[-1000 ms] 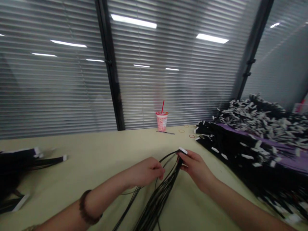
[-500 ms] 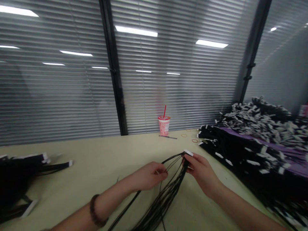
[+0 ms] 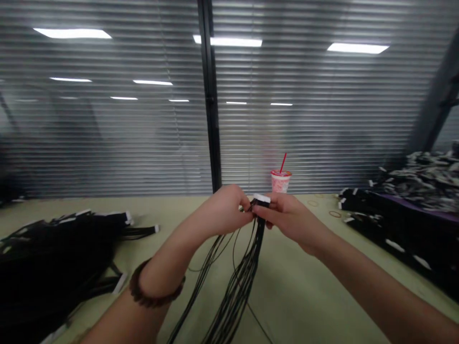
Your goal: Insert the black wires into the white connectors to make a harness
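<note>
A bundle of thin black cables (image 3: 236, 282) hangs from both my hands above the pale table (image 3: 294, 291). My right hand (image 3: 290, 220) is closed on the bundle's top end, where a white connector (image 3: 262, 198) shows. My left hand (image 3: 224, 210) is closed in a pinch against that same end, fingertips touching the right hand's. A dark bead bracelet (image 3: 150, 294) sits on my left wrist. The lower part of the cables runs out of the bottom of the view.
A heap of black cables with white ends (image 3: 57, 253) lies at the left. A larger stack (image 3: 405, 215) fills the right side. A pink cup with a red straw (image 3: 280, 180) stands by the blinds. Rubber bands (image 3: 335, 214) lie near the right stack.
Both hands have risen with the cable ends and come together; the left hand now pinches at the connector. The view has swung to the left.
</note>
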`<state>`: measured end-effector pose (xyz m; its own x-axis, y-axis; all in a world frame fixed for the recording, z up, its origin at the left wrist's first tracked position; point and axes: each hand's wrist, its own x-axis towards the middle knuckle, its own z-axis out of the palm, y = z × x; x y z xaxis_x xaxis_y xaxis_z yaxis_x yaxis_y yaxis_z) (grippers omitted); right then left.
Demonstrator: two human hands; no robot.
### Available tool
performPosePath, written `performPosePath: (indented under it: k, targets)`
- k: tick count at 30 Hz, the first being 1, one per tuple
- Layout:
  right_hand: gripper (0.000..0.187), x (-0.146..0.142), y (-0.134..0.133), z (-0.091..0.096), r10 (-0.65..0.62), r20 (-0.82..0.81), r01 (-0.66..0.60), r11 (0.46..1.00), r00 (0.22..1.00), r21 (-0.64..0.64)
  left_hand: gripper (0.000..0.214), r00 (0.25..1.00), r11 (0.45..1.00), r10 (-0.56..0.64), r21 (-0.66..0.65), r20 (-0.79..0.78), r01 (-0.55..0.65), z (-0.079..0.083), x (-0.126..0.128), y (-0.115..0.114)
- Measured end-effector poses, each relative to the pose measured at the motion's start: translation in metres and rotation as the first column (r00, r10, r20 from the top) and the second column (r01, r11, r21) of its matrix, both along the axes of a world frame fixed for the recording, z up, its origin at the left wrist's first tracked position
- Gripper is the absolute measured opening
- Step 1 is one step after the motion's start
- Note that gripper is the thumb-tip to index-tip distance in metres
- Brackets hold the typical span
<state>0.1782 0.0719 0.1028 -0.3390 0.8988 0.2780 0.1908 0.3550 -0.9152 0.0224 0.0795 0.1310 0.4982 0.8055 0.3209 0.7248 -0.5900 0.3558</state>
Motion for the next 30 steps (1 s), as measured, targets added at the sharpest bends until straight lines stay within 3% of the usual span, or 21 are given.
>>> performPosePath:
  k: [7,10,14,17,19,23,25,30]
  targets:
    - [0.015,-0.01,0.005,0.006,-0.015,-0.098,0.025,0.994,0.995,0.102,0.028,0.99,0.998,-0.01,0.053,-0.138,0.018,0.006,-0.003,-0.001]
    - [0.021,-0.003,0.008,0.005,-0.047,-0.1,0.058,0.992,0.994,0.111,0.025,0.994,0.984,0.035,0.178,-0.103,-0.016,0.002,0.003,0.0]
    - [0.023,0.009,0.008,0.007,-0.09,-0.095,0.103,0.985,0.991,0.14,0.02,0.987,0.892,0.161,0.431,-0.028,-0.133,-0.007,0.018,0.0]
    - [0.022,0.018,0.006,0.011,-0.108,-0.095,0.122,0.979,0.99,0.161,0.022,0.966,0.805,0.257,0.55,0.016,-0.223,-0.015,0.032,-0.006]
    - [0.023,0.023,0.005,0.013,-0.122,-0.11,0.139,0.976,0.986,0.165,0.024,0.948,0.783,0.319,0.558,0.021,-0.276,-0.019,0.039,-0.011]
    - [0.024,0.031,0.005,0.016,-0.097,-0.096,0.111,0.982,0.991,0.154,0.022,0.95,0.862,0.311,0.427,-0.016,-0.274,-0.024,0.044,-0.014]
    - [0.022,0.033,0.005,0.017,-0.084,-0.079,0.095,0.985,0.993,0.146,0.017,0.958,0.874,0.286,0.412,-0.011,-0.256,-0.025,0.044,-0.015]
    - [0.02,0.035,0.004,0.019,-0.073,-0.074,0.082,0.988,0.995,0.131,0.016,0.938,0.795,0.346,0.533,-0.006,-0.289,-0.026,0.049,-0.021]
